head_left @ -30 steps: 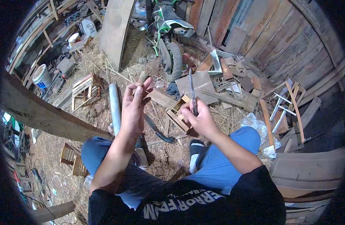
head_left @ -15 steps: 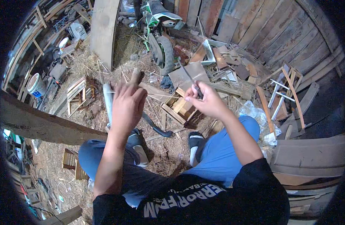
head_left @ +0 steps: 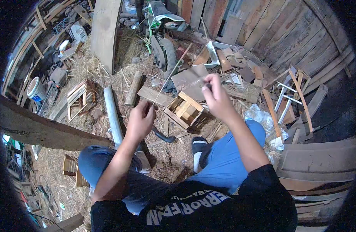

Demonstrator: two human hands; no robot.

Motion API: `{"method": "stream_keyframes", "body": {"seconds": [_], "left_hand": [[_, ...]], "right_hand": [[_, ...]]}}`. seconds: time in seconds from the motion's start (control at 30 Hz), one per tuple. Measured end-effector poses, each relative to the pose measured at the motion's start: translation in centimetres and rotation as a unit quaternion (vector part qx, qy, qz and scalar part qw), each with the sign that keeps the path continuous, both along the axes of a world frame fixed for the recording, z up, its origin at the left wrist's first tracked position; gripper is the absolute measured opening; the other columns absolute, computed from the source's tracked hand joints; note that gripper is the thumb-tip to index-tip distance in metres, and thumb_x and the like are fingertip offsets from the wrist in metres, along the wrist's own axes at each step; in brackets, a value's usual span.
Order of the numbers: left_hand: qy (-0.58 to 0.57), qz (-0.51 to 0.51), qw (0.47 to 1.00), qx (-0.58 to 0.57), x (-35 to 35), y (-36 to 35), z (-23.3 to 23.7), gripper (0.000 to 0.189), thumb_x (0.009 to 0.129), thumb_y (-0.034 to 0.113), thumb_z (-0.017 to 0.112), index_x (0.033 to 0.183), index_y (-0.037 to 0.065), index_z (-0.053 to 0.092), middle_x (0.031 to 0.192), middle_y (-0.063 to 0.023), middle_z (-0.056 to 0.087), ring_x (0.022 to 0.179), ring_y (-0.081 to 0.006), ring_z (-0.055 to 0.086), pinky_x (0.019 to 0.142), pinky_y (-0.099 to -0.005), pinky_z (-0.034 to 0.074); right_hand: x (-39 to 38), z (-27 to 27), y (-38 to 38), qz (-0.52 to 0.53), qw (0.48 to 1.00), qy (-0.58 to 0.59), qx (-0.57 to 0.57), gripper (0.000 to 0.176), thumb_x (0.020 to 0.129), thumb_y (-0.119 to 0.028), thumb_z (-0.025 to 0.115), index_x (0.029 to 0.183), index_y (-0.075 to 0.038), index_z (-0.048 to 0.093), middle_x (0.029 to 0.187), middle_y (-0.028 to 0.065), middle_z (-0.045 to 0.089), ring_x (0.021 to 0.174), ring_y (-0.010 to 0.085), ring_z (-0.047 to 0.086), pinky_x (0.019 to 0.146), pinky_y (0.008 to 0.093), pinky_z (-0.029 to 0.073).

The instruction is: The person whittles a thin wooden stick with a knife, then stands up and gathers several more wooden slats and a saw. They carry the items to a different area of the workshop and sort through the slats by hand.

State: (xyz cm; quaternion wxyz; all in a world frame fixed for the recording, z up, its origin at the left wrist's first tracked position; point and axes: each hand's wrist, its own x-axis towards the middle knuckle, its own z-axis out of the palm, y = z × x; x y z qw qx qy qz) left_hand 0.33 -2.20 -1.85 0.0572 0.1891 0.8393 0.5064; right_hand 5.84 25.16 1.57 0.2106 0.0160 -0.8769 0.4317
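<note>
We find the left hand (head_left: pixel 142 120) pinched closed, thumb to fingers, on the lower end of a thin stick (head_left: pixel 171 75). The stick slants up and away over the straw-strewn floor (head_left: pixel 174 155), its far end overlapping the motorbike wheel (head_left: pixel 168 56) in our view. The right hand (head_left: pixel 215 92) is curled closed at a knife (head_left: pixel 196 82), which is blurred; we cannot tell its edge direction or the exact grip. Blade and stick appear apart.

The wooden box (head_left: pixel 184 111) sits on the floor between the hands, beyond the shoes; a short round log (head_left: pixel 134 88) lies past the left hand.

In our judgement, any sound cut calls for a firm pinch well behind the edge, a steady stick, and light strokes directed away from the left fingers and both knees. We advise confirming the edge direction before contact, since thin stock may flex or split.
</note>
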Motion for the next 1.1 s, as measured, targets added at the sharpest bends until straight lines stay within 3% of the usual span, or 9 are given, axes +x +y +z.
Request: {"method": "stream_keyframes", "body": {"seconds": [0.03, 0.13, 0.23, 0.5, 0.6, 0.63, 0.83, 0.97, 1.1], "left_hand": [[-0.045, -0.007, 0.998, 0.036, 0.2, 0.2, -0.1, 0.018, 0.099, 0.012, 0.055, 0.095, -0.003, 0.063, 0.070, -0.0061, 0.058, 0.064, -0.0127, 0.053, 0.060, -0.0295, 0.044], [-0.104, -0.021, 0.989, 0.100, 1.2, 1.3, 0.7, 0.019, 0.102, 0.012, 0.053, 0.094, -0.002, 0.063, 0.069, 0.0006, 0.055, 0.062, -0.0066, 0.048, 0.056, -0.0244, 0.039], [-0.189, -0.035, 0.967, 0.169, 2.1, 1.8, 1.4, 0.019, 0.103, 0.013, 0.052, 0.095, 0.000, 0.064, 0.069, 0.0021, 0.052, 0.062, -0.0053, 0.045, 0.054, -0.0231, 0.035], [-0.172, -0.046, 0.968, 0.174, 2.9, 1.6, 2.1, 0.019, 0.104, 0.012, 0.051, 0.095, 0.001, 0.063, 0.070, 0.0035, 0.050, 0.064, -0.0051, 0.045, 0.056, -0.0228, 0.035], [-0.178, -0.065, 0.959, 0.211, 2.7, 1.4, 2.1, 0.018, 0.104, 0.012, 0.050, 0.096, 0.001, 0.061, 0.072, 0.0038, 0.050, 0.065, -0.0044, 0.044, 0.057, -0.0218, 0.035], [-0.170, -0.068, 0.961, 0.206, 2.8, 1.4, 2.1, 0.017, 0.104, 0.012, 0.050, 0.096, 0.002, 0.060, 0.071, 0.0043, 0.048, 0.065, -0.0041, 0.042, 0.057, -0.0213, 0.034], [-0.164, -0.073, 0.963, 0.201, 3.1, 1.2, 2.7, 0.016, 0.104, 0.010, 0.049, 0.096, 0.002, 0.060, 0.069, 0.0049, 0.046, 0.063, -0.0037, 0.041, 0.056, -0.0218, 0.033], [-0.139, -0.076, 0.972, 0.171, 3.3, 0.8, 2.3, 0.014, 0.103, 0.008, 0.050, 0.096, 0.001, 0.059, 0.073, 0.0043, 0.049, 0.065, -0.0034, 0.042, 0.057, -0.0217, 0.034], [-0.139, -0.073, 0.970, 0.183, 3.4, 0.8, 2.3, 0.013, 0.103, 0.009, 0.051, 0.099, 0.000, 0.060, 0.076, 0.0033, 0.051, 0.067, -0.0031, 0.043, 0.056, -0.0222, 0.035]], "right_hand": [[-0.1, -0.6, -0.5, 0.018, 1.000, 0.000, 0.006, 0.018, 0.100, -0.012, 0.052, 0.114, -0.002, 0.049, 0.102, 0.0193, 0.061, 0.100, 0.0261, 0.062, 0.089, 0.0373, 0.046], [0.2, -1.2, -2.2, 0.090, 0.994, -0.009, 0.069, 0.020, 0.099, -0.012, 0.053, 0.116, -0.001, 0.052, 0.109, 0.0207, 0.064, 0.105, 0.0322, 0.064, 0.090, 0.0383, 0.049], [0.0, -2.4, -3.5, 0.106, 0.987, 0.068, 0.098, 0.021, 0.098, -0.015, 0.056, 0.114, -0.002, 0.059, 0.105, 0.0191, 0.067, 0.094, 0.0371, 0.067, 0.080, 0.0413, 0.053], [0.6, -2.1, -5.0, 0.068, 0.980, 0.102, 0.157, 0.018, 0.092, -0.024, 0.067, 0.100, -0.008, 0.070, 0.085, 0.0122, 0.070, 0.070, 0.0336, 0.068, 0.061, 0.0423, 0.053], [0.4, -0.9, -4.3, 0.047, 0.987, 0.014, 0.155, 0.017, 0.092, -0.023, 0.067, 0.099, -0.008, 0.070, 0.086, 0.0126, 0.071, 0.070, 0.0323, 0.069, 0.061, 0.0404, 0.054], [0.5, -1.7, -4.5, 0.057, 0.982, 0.086, 0.157, 0.017, 0.091, -0.023, 0.068, 0.099, -0.008, 0.070, 0.086, 0.0131, 0.071, 0.071, 0.0318, 0.069, 0.061, 0.0390, 0.054], [-0.4, -1.4, -3.6, 0.002, 0.992, 0.052, 0.115, 0.016, 0.091, -0.019, 0.068, 0.100, -0.007, 0.072, 0.086, 0.0143, 0.071, 0.073, 0.0310, 0.070, 0.063, 0.0367, 0.054], [1.1, -0.6, -4.7, 0.093, 0.981, 0.056, 0.161, 0.019, 0.093, -0.022, 0.067, 0.102, -0.006, 0.072, 0.087, 0.0140, 0.071, 0.075, 0.0288, 0.071, 0.065, 0.0359, 0.054], [-0.5, -1.0, -2.6, -0.013, 0.993, -0.002, 0.117, 0.020, 0.093, -0.025, 0.067, 0.102, -0.007, 0.072, 0.085, 0.0138, 0.071, 0.074, 0.0305, 0.070, 0.065, 0.0370, 0.053]]}}
